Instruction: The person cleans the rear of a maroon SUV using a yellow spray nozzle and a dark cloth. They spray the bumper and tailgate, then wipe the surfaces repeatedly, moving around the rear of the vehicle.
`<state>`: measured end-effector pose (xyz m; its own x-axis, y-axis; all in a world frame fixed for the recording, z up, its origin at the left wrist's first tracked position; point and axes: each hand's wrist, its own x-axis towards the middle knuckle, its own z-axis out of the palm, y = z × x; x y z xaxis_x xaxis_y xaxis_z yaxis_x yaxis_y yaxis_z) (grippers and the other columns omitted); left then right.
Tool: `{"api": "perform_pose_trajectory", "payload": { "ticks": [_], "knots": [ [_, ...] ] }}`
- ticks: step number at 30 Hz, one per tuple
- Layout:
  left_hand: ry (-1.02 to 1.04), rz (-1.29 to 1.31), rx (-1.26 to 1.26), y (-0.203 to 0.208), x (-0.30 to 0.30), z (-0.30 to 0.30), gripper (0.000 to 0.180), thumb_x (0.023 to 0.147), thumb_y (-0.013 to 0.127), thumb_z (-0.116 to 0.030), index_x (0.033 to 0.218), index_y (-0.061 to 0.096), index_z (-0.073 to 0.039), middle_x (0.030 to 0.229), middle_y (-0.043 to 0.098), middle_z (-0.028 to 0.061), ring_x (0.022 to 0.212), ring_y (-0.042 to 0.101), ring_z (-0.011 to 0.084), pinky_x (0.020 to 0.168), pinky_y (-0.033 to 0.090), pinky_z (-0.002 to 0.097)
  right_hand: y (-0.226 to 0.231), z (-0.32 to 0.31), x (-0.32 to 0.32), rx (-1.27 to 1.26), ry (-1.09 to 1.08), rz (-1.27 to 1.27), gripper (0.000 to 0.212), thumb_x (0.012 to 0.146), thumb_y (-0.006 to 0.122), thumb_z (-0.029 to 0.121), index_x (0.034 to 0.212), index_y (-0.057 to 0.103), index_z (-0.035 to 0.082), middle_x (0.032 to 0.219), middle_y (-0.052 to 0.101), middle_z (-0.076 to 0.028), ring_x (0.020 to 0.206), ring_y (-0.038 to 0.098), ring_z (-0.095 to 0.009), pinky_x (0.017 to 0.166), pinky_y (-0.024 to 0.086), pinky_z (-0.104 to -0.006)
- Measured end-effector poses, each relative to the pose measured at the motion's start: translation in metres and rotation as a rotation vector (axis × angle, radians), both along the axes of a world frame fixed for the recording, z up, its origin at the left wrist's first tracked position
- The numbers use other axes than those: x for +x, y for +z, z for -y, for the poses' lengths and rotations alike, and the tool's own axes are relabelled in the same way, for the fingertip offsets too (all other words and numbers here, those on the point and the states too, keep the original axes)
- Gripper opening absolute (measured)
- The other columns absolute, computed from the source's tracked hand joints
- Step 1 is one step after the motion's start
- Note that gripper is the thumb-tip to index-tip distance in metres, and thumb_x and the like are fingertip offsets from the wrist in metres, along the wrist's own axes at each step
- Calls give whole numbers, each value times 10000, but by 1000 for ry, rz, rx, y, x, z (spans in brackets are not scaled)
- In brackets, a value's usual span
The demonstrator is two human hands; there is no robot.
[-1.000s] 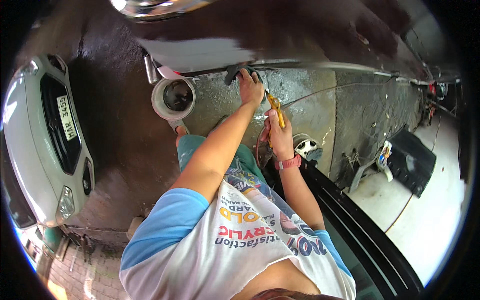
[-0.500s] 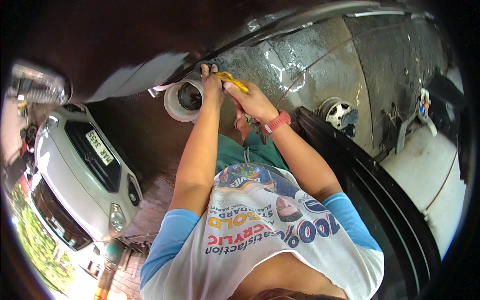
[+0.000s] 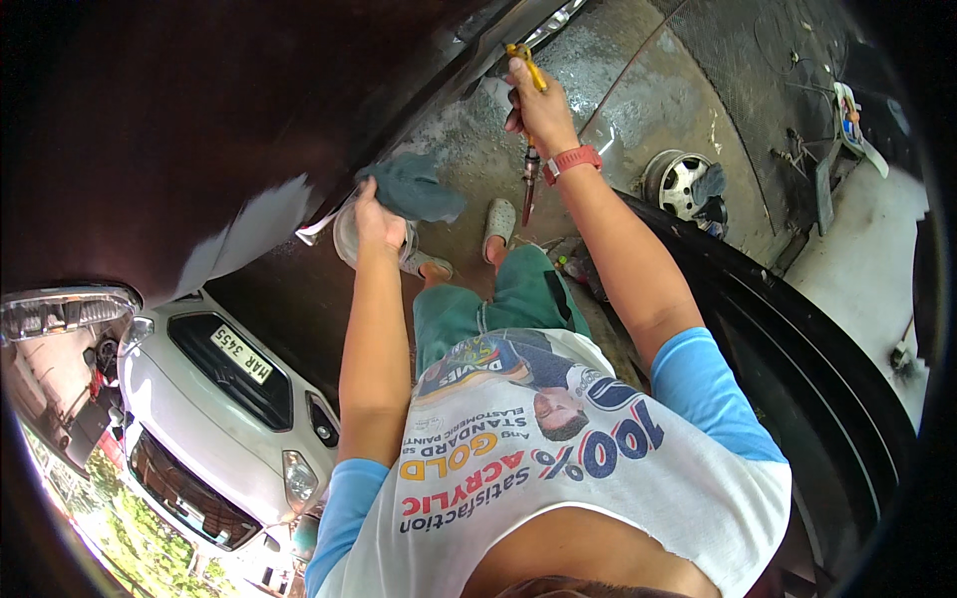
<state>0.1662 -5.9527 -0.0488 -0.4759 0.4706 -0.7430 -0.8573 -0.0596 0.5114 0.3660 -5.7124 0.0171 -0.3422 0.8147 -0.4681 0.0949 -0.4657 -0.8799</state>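
Observation:
My left hand (image 3: 379,221) is closed on a damp-looking grey-blue cloth (image 3: 419,187), which spreads out to the right of the fingers. Below that hand is a white bucket (image 3: 345,237), partly hidden by the hand and cloth. Farther off to the right, my right hand (image 3: 543,115) grips a yellow air blow gun (image 3: 536,75). Its nozzle end points to the dark car's lower edge, and a metal coupling (image 3: 529,169) hangs under my fist. Along the dark car body (image 3: 219,110), a dull grey patch (image 3: 254,224) lies left of the cloth.
A thin hose (image 3: 638,65) crosses the wet concrete floor (image 3: 608,95). To the right are a loose wheel (image 3: 678,184) with a rag on it and a long black panel (image 3: 738,309) beside my right arm. A silver car (image 3: 199,429) stands at the left.
My hands, close together before, are now apart. The right has moved away to the far right with the blow gun; the left is lower, its bunched cloth now spread. The view has shifted.

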Motion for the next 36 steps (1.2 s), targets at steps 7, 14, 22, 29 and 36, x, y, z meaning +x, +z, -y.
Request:
{"api": "perform_pose_trajectory", "payload": {
  "ticks": [7,14,22,29,36],
  "knots": [
    [135,39,152,-28,-4,-59,332,1190,459,-316,1462,506,-131,1429,619,117,1289,620,300,1195,458,536,19,24,29,-49,-96,-99,514,1101,635,520,1055,645,9,718,536,-17,459,609,-158,429,485,-290],
    [75,102,325,-45,68,-233,383,1192,408,-349,1451,539,-98,1488,629,126,1325,631,318,1204,464,538,16,76,110,-111,-249,-29,469,1128,605,487,1120,663,22,772,542,-2,510,562,-115,448,496,-267],
    [-42,-101,136,-26,121,-336,696,1122,568,-181,1692,180,-79,1710,386,151,1343,631,322,1189,522,505,11,116,214,-151,-322,107,449,1146,575,468,1163,666,29,759,555,-7,498,560,-116,450,496,-263],
    [156,262,227,-55,99,-348,489,1075,462,-281,1488,602,-59,1492,643,201,1304,668,391,1115,541,579,12,112,172,-165,-271,111,409,1150,582,446,1143,661,45,750,540,1,491,546,-103,457,488,-255],
    [412,279,367,-110,29,-186,491,1031,452,-255,1407,689,-44,1499,666,160,1396,613,404,1221,446,601,24,100,104,-105,-43,31,450,1128,606,490,1123,649,42,768,532,14,521,560,-94,471,509,-263]
  ]
}}
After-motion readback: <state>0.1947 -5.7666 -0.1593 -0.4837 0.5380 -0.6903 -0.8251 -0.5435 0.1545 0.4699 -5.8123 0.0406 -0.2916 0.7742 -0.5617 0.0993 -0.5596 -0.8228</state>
